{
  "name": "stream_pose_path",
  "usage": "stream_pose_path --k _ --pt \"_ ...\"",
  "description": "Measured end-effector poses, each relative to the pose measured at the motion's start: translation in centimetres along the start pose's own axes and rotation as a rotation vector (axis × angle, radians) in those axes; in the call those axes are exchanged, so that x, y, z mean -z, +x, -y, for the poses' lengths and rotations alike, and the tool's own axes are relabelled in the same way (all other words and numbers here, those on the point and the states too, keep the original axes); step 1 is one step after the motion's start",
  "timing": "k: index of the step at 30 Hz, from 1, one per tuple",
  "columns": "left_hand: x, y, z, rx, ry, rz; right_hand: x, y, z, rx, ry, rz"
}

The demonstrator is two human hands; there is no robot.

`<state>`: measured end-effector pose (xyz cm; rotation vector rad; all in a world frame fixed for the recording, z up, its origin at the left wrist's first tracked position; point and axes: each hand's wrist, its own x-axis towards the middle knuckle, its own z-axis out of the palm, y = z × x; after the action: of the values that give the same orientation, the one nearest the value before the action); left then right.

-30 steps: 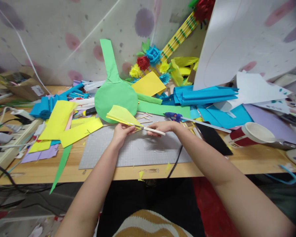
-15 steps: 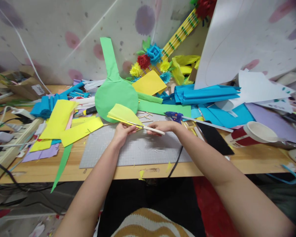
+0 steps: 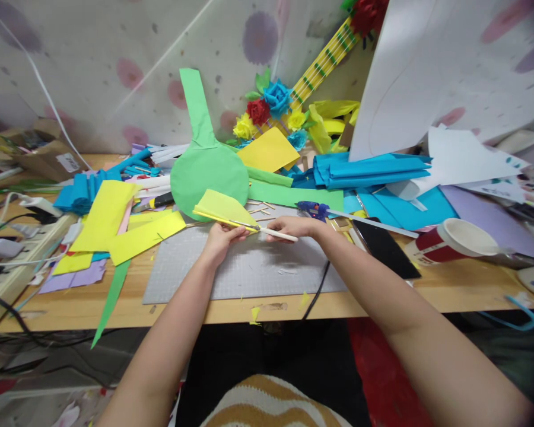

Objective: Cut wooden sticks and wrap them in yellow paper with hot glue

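My left hand (image 3: pixel 222 240) is closed on the near edge of a folded piece of yellow paper (image 3: pixel 226 207), held just above the grey cutting mat (image 3: pixel 182 267). In my right hand (image 3: pixel 287 228) is a pair of white-handled scissors (image 3: pixel 281 235), its fingers wrapped round the handles. The blades point left and lie along the yellow paper, close to my left fingertips. Behind the paper rests a green paper disc (image 3: pixel 209 178) with a green strip rising from its top. Several thin sticks (image 3: pixel 260 209) lie beyond the scissors.
A blue glue gun (image 3: pixel 314 209) lies right of my right hand, near a black flat device (image 3: pixel 387 249) and a paper cup (image 3: pixel 449 240). Yellow paper sheets (image 3: pixel 146 236) and a power strip (image 3: pixel 31 261) are at left. Blue crepe paper (image 3: pixel 374 169) and a flower-decorated guitar shape (image 3: pixel 324 62) are behind.
The scissors and yellow paper hold nearly the same place; the paper's upper flap has shifted very slightly. Both hands stay where they were.
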<state>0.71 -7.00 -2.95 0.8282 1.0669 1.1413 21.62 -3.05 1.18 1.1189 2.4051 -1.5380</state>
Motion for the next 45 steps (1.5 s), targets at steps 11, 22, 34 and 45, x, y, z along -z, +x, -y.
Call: stream_pose_path --k 11,22,34,45 --pt "0.1 -0.1 0.1 -0.011 -0.008 0.058 0.4 -0.7 0.7 -0.055 0.113 0.193" --pt "-0.2 -0.3 0.2 0.006 0.013 0.097 0.4 1.4 1.7 -0.002 0.143 0.225" --pt "-0.6 -0.5 -0.1 0.020 0.023 0.079 0.1 2.0 1.6 -0.029 0.065 0.148" --pt "-0.5 -0.2 0.2 0.022 0.010 0.087 0.0 1.9 1.6 -0.032 0.021 0.067"
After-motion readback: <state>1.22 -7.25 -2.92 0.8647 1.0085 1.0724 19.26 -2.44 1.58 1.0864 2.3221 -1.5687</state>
